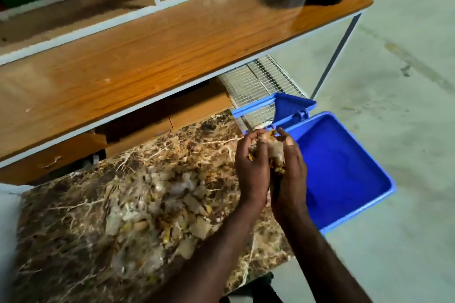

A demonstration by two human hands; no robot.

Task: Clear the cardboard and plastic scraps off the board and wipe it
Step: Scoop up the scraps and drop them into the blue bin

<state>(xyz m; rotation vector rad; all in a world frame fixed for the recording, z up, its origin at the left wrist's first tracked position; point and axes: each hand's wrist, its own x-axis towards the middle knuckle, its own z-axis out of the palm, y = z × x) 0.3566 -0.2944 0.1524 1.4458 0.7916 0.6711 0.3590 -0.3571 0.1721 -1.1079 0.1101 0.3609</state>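
Left hand (252, 167) and right hand (289, 174) cupped together around crumpled cardboard-and-plastic scraps (270, 149) at veined marble board's (73, 229) right edge, beside smooth blue plastic bin (344, 167); loose scrap pile (157, 206) mid-board.

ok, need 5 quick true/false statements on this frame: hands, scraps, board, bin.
1. Both hands, left hand and right hand, cup a bundle of scraps between them. True.
2. The marble-pattern board is already clear. False: a pile of scraps lies on its middle.
3. The blue bin sits to the right of the board. True.
4. The bin is full of scraps. False: its visible interior looks bare.
5. A cloth is wiping the board. False: no cloth is in view.
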